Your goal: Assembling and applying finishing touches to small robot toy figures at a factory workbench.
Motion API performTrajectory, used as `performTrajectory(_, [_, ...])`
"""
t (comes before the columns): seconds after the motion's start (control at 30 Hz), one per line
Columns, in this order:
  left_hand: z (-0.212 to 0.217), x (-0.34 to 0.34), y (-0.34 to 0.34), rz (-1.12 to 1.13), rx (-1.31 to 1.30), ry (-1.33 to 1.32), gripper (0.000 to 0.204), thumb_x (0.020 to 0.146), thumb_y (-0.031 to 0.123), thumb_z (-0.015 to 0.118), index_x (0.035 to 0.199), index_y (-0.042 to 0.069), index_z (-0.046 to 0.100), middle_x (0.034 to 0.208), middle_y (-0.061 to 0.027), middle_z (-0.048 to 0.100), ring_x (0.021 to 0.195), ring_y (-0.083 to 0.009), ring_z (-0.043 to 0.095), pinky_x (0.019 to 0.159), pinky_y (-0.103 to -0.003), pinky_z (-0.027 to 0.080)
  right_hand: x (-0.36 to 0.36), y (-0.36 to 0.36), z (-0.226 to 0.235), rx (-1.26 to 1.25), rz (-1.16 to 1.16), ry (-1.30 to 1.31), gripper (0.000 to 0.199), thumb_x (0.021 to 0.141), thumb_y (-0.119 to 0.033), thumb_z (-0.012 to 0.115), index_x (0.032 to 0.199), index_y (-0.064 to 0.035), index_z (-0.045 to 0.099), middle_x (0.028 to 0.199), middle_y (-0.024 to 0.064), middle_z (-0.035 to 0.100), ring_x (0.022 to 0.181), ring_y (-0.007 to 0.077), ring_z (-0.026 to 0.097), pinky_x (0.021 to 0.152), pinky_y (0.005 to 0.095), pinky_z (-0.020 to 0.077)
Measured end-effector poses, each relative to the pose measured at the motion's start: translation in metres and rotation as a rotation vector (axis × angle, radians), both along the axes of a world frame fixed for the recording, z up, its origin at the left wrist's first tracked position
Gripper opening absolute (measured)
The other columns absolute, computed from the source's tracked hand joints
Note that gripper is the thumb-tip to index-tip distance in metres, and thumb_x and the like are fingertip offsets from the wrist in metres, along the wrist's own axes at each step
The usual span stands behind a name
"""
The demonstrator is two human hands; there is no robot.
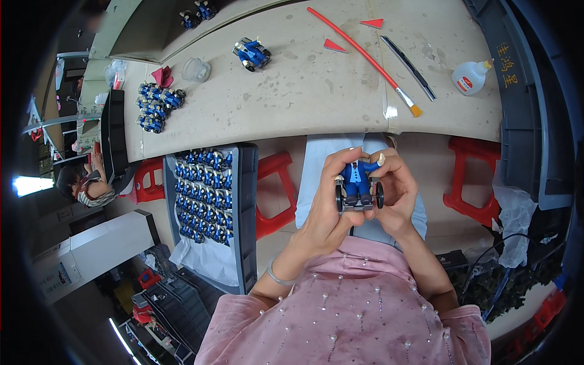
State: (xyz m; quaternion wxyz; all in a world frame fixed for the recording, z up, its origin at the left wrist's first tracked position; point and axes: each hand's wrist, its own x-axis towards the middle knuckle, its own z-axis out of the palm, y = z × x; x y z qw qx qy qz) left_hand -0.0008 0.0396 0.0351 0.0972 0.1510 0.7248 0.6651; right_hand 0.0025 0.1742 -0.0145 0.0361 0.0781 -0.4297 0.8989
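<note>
On the worktop (274, 106), a group of figures (153, 108) stands close to the left edge. Behind it lies a cloth (162, 76), with a cup (196, 70) to the right of this cloth. Further right is one single figure (251, 55). The brush (365, 59) runs obliquely from the far edge towards the near edge, one piece (332, 45) on its left, another piece (374, 24) on its right. Next come the pen (409, 69) and, near the right edge, the bottle (470, 79). Before the near edge, the hands (325, 210) have a figure (356, 174) between them; to their left is a crate (248, 182) with rows of figures (204, 196) inside.
</note>
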Motion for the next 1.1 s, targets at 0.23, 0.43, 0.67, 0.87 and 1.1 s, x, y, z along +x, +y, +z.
performTrajectory(0.23, [-0.004, 0.007, 0.006, 0.125, -0.002, -0.006, 0.091, 0.084, 0.059, 0.056, 0.141, -0.003, 0.021, 0.131, -0.0144, 0.039, 0.108, -0.0157, 0.05, 0.079, -0.024, 0.048, 0.001, -0.004, -0.002, 0.008, -0.009, 0.015, 0.05, 0.07, -0.014, 0.084, 0.104, 0.0039, 0.051, 0.107, 0.0091, 0.044, 0.107, 0.0168, 0.052, 0.089, 0.0262, 0.0427])
performTrajectory(0.43, [0.001, 0.008, 0.008, 0.105, -0.029, 0.03, 0.086, 0.09, 0.057, 0.048, 0.14, -0.008, 0.023, 0.124, -0.0194, 0.04, 0.113, -0.0273, 0.043, 0.099, -0.036, 0.033, 0.001, -0.003, 0.002, -0.009, -0.034, 0.038, 0.049, 0.07, -0.012, 0.084, 0.103, 0.0061, 0.052, 0.11, 0.0118, 0.045, 0.115, 0.0228, 0.052, 0.092, 0.0282, 0.0446])
performTrajectory(0.67, [0.0, 0.009, 0.003, 0.113, -0.076, 0.038, 0.089, 0.086, 0.058, 0.053, 0.141, -0.006, 0.023, 0.125, -0.0157, 0.041, 0.111, -0.0215, 0.046, 0.095, -0.032, 0.038, 0.003, -0.005, 0.003, -0.033, -0.037, 0.037, 0.049, 0.069, -0.009, 0.084, 0.103, 0.0058, 0.053, 0.111, 0.0133, 0.047, 0.113, 0.0228, 0.054, 0.091, 0.0273, 0.0448])
performTrajectory(0.87, [0.0, 0.013, 0.003, 0.142, -0.062, 0.001, 0.093, 0.082, 0.06, 0.058, 0.142, -0.002, 0.024, 0.123, -0.0106, 0.044, 0.103, -0.0127, 0.05, 0.084, -0.024, 0.045, 0.004, -0.005, 0.004, -0.007, -0.036, 0.039, 0.049, 0.068, -0.007, 0.084, 0.104, 0.005, 0.053, 0.11, 0.0125, 0.048, 0.106, 0.0171, 0.054, 0.087, 0.0248, 0.0446])
performTrajectory(1.1, [0.001, 0.012, 0.004, 0.115, -0.01, -0.007, 0.084, 0.089, 0.055, 0.05, 0.139, -0.007, 0.025, 0.119, -0.018, 0.042, 0.108, -0.0264, 0.044, 0.097, -0.035, 0.034, 0.005, -0.006, 0.002, -0.007, -0.046, 0.041, 0.048, 0.067, -0.007, 0.084, 0.103, 0.0041, 0.054, 0.109, 0.0114, 0.048, 0.094, 0.012, 0.053, 0.083, 0.0234, 0.0451])
